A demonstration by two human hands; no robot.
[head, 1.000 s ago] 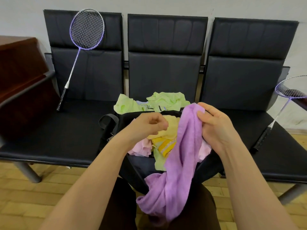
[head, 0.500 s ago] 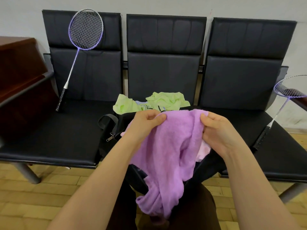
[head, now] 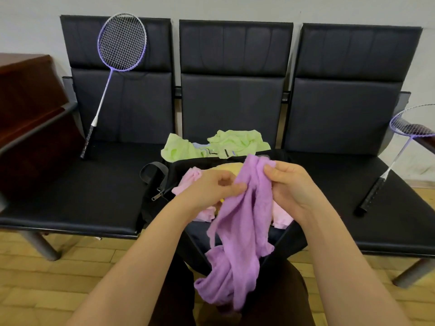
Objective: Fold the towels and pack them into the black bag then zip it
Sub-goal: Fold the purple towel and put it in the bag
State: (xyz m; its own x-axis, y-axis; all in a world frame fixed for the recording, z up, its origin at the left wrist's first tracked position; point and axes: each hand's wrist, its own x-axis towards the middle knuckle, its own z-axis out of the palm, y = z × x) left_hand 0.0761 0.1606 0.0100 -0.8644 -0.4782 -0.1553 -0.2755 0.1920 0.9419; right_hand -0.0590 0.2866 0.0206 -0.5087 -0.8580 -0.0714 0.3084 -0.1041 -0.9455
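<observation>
Left hand [head: 213, 189] and right hand [head: 292, 184] pinching the upper edge of a fuzzy lilac towel [head: 237, 231], bunched and unfolded, long axis hanging down over the open black bag [head: 164, 182]. Inside, crumpled pink and yellow towels; behind, lime-green towels [head: 237, 142] on the padded black seat surface [head: 70, 184]. Purple racket [head: 117, 60] leaning upright.
</observation>
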